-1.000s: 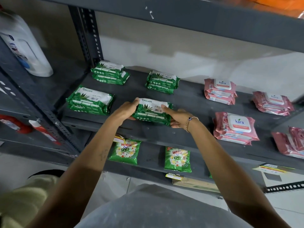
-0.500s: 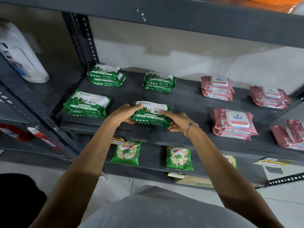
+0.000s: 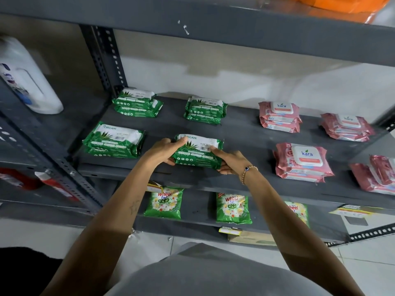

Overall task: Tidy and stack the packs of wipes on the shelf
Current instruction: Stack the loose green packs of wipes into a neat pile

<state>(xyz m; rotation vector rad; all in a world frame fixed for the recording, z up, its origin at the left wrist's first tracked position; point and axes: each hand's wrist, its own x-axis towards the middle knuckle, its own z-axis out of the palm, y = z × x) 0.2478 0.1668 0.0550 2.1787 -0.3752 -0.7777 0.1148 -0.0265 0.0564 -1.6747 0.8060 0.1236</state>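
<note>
Both hands grip a green Origami wipes pack [image 3: 197, 151] near the front of the grey shelf [image 3: 241, 137]: my left hand [image 3: 163, 151] on its left end, my right hand [image 3: 229, 160] on its right end. Whether another pack lies under it I cannot tell. More green packs lie around it: a stack at front left [image 3: 114, 141], a stack at back left [image 3: 136, 102], and one at back centre [image 3: 205, 110]. Pink Kara wipes stacks fill the right side: back [image 3: 280, 117], far back right [image 3: 347, 127], front [image 3: 302, 162], and the right edge [image 3: 378, 175].
A grey upright post [image 3: 102, 58] rises at the back left, and an upper shelf [image 3: 213, 22] overhangs. A white jug [image 3: 27, 80] stands on the neighbouring shelf to the left. Green Wheel detergent bags [image 3: 163, 202] lie on the shelf below.
My hands have kept their grip on the green pack; it has hardly shifted on the shelf. The camera has swung slightly, so the scene sits a little differently in view.
</note>
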